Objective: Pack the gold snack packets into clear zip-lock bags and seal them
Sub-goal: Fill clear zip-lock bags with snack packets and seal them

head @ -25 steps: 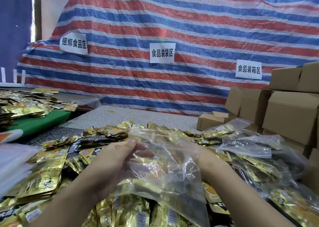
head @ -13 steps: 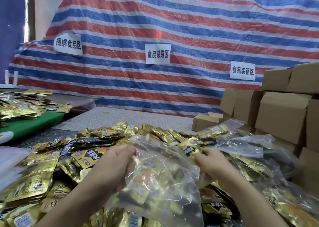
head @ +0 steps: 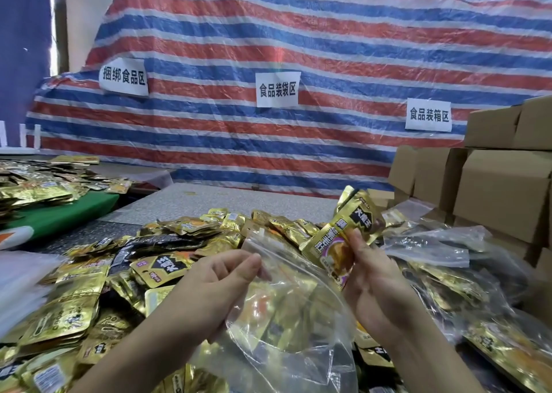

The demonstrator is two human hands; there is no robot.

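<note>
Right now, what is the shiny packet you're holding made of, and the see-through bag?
The gold packet looks like foil-lined plastic: mirror-shiny, creased, printed. The clear bag looks like thin soft plastic film: transparent, glossy, wrinkled, packets showing through it.

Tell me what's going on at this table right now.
A person is packing gold snack packets into a clear zip-lock bag. The left hand pinches the bag's open mouth, and the right hand holds two gold packets just above it, not yet inside. The bag already holds some packets and is unsealed. Loose gold packets cover the table, filled bags lie to the right, and cardboard boxes stand beyond.
</note>
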